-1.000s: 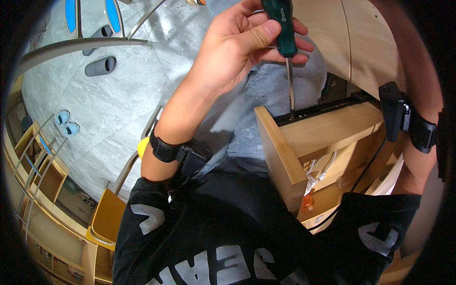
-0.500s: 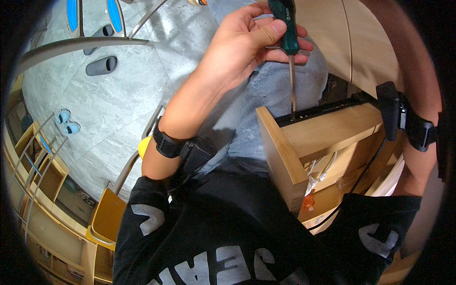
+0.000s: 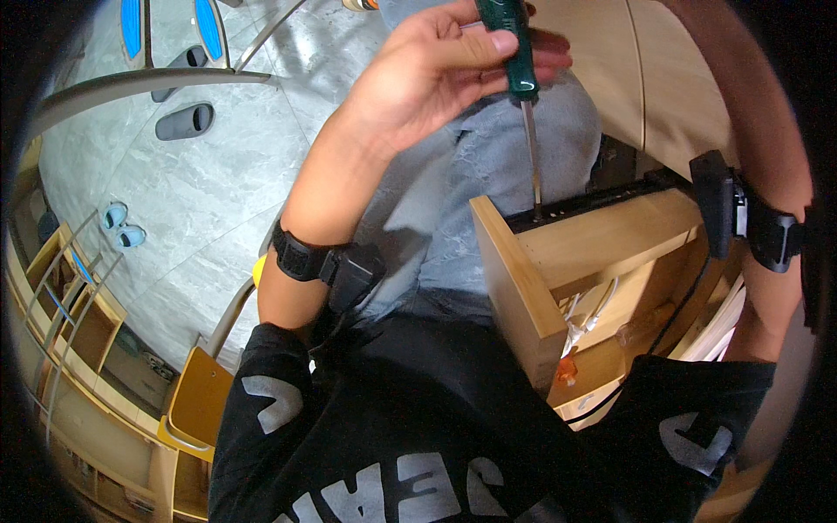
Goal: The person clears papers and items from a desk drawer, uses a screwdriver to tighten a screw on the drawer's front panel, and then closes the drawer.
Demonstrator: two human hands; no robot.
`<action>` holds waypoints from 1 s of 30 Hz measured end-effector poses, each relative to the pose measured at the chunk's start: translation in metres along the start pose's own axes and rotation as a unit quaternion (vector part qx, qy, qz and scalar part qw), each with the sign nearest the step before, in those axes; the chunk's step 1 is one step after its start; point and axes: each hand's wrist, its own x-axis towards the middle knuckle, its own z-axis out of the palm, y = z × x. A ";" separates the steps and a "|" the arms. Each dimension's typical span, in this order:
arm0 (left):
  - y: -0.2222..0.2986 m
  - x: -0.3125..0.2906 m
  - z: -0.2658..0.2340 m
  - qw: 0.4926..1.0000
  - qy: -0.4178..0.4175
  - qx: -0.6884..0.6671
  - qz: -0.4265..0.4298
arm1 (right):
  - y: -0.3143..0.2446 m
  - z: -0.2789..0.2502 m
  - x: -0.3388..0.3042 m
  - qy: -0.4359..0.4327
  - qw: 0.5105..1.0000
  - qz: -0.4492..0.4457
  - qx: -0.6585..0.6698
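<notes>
In my left hand (image 3: 445, 74) is a screwdriver (image 3: 520, 74) with a dark green handle and a metal shaft. My thumb presses against the handle, while the other fingers are behind it, partly blurred. The shaft slants down, its tip at the black slide rail (image 3: 602, 202) along the side of a pulled-out wooden drawer (image 3: 610, 240). The tip's exact seat on a screw is too small to make out. My right forearm (image 3: 767, 166) rises along the right edge, and its hand lies outside the picture.
Inside the drawer are white cables (image 3: 602, 305) and an orange-red item (image 3: 567, 370). A black cord (image 3: 676, 318) hangs across it from my right wrist strap. Pale wood panels (image 3: 671, 78) stand beyond. On the left are a yellow chair (image 3: 200, 397), grey slippers (image 3: 185, 122) and a curved metal bar (image 3: 113, 91).
My left hand has shifted slightly left, and the screwdriver's handle now leans left. Its tip stays at the rail. The drawer has not moved.
</notes>
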 end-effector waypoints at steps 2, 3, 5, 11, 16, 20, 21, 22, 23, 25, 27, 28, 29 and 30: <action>-0.003 0.004 -0.022 0.997 -0.021 0.069 0.004 | -0.004 0.010 -0.001 0.066 0.997 -0.023 0.025; -0.004 0.004 -0.029 0.994 -0.031 0.104 0.005 | -0.007 0.011 0.000 0.088 0.995 -0.031 0.033; 0.000 0.000 -0.014 0.994 -0.010 0.110 0.003 | -0.012 0.006 0.006 0.072 0.991 0.061 0.100; -0.001 -0.001 -0.012 0.988 0.054 0.147 0.003 | -0.031 0.007 0.017 0.076 0.970 0.207 -0.104; 0.001 -0.001 -0.003 0.980 0.084 0.182 -0.004 | -0.034 0.006 0.017 0.081 0.976 0.174 -0.102; 0.004 0.005 -0.012 0.998 -0.055 0.029 -0.007 | -0.026 0.000 0.010 0.074 0.979 0.172 -0.086; 0.004 0.004 -0.007 0.996 -0.085 -0.028 -0.006 | -0.024 -0.002 0.005 0.075 0.983 0.148 -0.078; 0.004 0.007 -0.011 0.993 -0.117 -0.027 -0.015 | -0.022 -0.003 0.003 0.058 0.992 0.113 -0.024; 0.000 0.006 -0.014 0.993 -0.119 -0.024 -0.014 | -0.020 -0.001 -0.001 0.052 0.994 0.094 0.002; -0.004 0.006 -0.025 0.991 -0.120 0.057 0.022 | -0.013 0.009 -0.003 0.081 0.996 0.029 0.038; -0.006 0.009 -0.032 0.992 -0.101 0.067 0.017 | -0.021 0.012 0.001 0.123 0.991 -0.018 0.047; -0.006 0.010 -0.033 0.994 -0.083 0.076 0.012 | -0.033 0.008 0.010 0.100 0.988 0.114 -0.007; -0.008 0.010 -0.031 0.993 -0.084 0.077 0.012 | -0.033 0.002 0.011 0.089 0.979 0.180 -0.035; -0.010 0.009 -0.028 0.995 -0.055 0.083 0.020 | -0.034 -0.004 0.013 0.074 0.965 0.244 -0.063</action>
